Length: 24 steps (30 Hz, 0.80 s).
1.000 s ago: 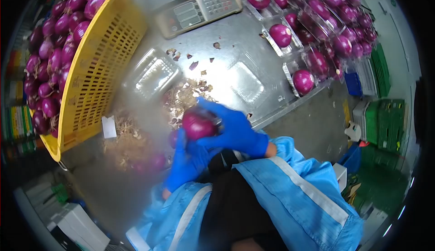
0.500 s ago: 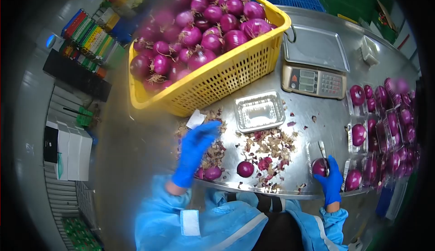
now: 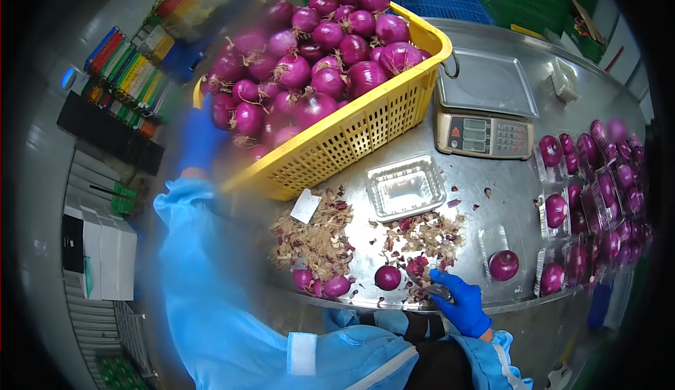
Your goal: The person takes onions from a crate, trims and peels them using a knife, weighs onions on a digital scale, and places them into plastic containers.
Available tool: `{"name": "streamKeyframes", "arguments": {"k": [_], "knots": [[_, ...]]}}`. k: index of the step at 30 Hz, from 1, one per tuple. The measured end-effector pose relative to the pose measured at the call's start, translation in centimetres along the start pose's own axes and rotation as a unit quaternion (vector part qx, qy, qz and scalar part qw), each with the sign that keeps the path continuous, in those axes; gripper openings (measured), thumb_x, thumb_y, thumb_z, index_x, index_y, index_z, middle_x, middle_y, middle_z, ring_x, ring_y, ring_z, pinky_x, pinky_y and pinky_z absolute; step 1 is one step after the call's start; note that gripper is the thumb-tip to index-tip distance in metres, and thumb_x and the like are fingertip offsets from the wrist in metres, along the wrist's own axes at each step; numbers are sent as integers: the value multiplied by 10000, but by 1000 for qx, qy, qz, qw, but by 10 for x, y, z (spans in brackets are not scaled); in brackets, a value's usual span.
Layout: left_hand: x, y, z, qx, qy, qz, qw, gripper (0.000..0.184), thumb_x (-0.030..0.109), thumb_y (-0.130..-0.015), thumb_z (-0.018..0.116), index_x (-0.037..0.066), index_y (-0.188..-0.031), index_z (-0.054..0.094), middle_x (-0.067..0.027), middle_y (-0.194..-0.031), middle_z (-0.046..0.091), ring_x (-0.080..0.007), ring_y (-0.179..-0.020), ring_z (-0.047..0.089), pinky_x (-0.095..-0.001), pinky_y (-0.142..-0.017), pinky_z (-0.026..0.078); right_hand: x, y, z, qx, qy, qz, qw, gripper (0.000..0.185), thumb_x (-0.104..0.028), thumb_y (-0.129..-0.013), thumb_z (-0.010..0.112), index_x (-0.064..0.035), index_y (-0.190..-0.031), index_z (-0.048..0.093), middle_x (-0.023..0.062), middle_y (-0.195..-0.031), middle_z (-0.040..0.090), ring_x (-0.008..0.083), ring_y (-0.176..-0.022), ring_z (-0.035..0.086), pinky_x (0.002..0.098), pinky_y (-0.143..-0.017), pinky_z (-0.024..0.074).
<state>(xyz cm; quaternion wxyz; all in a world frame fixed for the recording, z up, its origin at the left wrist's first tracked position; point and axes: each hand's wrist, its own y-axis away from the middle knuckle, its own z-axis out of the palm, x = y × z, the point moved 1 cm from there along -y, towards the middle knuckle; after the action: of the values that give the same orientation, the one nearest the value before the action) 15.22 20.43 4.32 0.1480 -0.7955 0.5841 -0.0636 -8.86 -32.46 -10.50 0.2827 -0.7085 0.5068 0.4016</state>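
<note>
My left hand [image 3: 202, 140], in a blue glove, is at the left end of a yellow crate [image 3: 344, 144] heaped with red onions [image 3: 316, 109]. It is blurred, and its fingers are partly lost against the crate. Low over the table's front edge, my right hand [image 3: 462, 304], also blue-gloved, is closed round a small metal tool [image 3: 441, 291]. The tool's exact kind is hard to make out. Just left of it a single onion [image 3: 387, 277] lies beside dry skins [image 3: 429, 239]. To its right, another onion [image 3: 504, 265] sits at a clear plastic tray [image 3: 494, 239].
A clear plastic tray [image 3: 406, 187] stands mid-table below a weighing scale [image 3: 485, 133]. Packed onions [image 3: 590, 207] fill the right side. A heap of skins [image 3: 313, 232], a white label [image 3: 305, 206] and a few onions [image 3: 336, 286] lie at front left.
My left hand has moved from above the skins up and left to the crate's end. My right hand has left the onion at the right tray and moved left with the metal tool.
</note>
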Motion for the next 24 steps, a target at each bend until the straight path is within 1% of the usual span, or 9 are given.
{"name": "streamKeyframes", "arguments": {"k": [3,7,10,11,12,16,18,22,24], "knots": [[8,-4,-14,-33,60,-2,998,678,159,-748,674,79,-1381,445,-259,-1169,564,-414,-1061,573,-450,-905,477,2,1,5,8,-11,10,1000,562,-78,-741,763,-144,-1271,590,108,-1070,693,249,-861,706,300,-694,555],[-24,1,5,105,227,5,968,906,140,-547,800,67,-1368,425,-168,-1149,591,-290,-1087,599,-385,-912,512,-2,5,3,25,-55,-16,998,501,-106,-767,762,-122,-1245,610,116,-1041,697,254,-868,706,314,-716,549],[6,57,-22,149,522,22,840,880,143,-602,817,-33,-1356,399,-170,-1273,538,-286,-1107,584,-367,-954,489,1,4,17,68,-49,95,992,396,-167,-800,755,-87,-1173,647,134,-994,699,260,-854,705,328,-725,540],[15,81,-28,49,652,61,754,815,120,-664,763,-15,-1377,391,-163,-1293,519,-280,-1101,586,-357,-915,512,2,2,18,48,-46,109,992,368,-183,-807,750,-76,-1146,654,140,-979,699,262,-848,704,329,-723,537],[32,113,-34,-48,730,7,682,736,124,-732,711,-11,-1382,395,-142,-1250,543,-248,-1078,596,-333,-857,530,3,-3,16,27,-44,126,991,343,-199,-815,745,-65,-1119,661,146,-965,698,263,-841,704,329,-721,534],[123,224,-34,-197,865,-124,445,968,262,-659,772,-19,-1445,282,-192,-1447,386,-355,-1296,446,-485,-1111,362,-26,-16,-9,4,-72,49,996,333,-251,-801,753,-67,-1062,658,128,-899,680,261,-757,685,329,-668,526],[153,260,-28,-273,825,-187,458,1001,257,-650,767,-31,-1458,251,-212,-1452,378,-350,-1289,456,-486,-1107,366,-46,-24,-25,-16,-30,-45,998,334,-307,-793,749,-100,-1037,651,95,-857,656,263,-711,664,338,-625,515],[192,303,-18,-411,824,-197,337,1019,227,-617,760,-44,-1457,252,-221,-1430,402,-341,-1252,494,-476,-1092,388,-52,-26,-27,-25,85,-116,989,349,-517,-808,651,-183,-903,609,52,-742,561,259,-589,593,360,-503,448],[211,311,-32,-431,804,-177,370,1090,313,-561,810,-58,-1440,283,-213,-1374,460,-331,-1210,533,-459,-1046,441,-40,-21,-21,-2,111,-113,987,354,-518,-811,645,-181,-917,608,49,-754,567,257,-591,598,361,-496,451]]}}
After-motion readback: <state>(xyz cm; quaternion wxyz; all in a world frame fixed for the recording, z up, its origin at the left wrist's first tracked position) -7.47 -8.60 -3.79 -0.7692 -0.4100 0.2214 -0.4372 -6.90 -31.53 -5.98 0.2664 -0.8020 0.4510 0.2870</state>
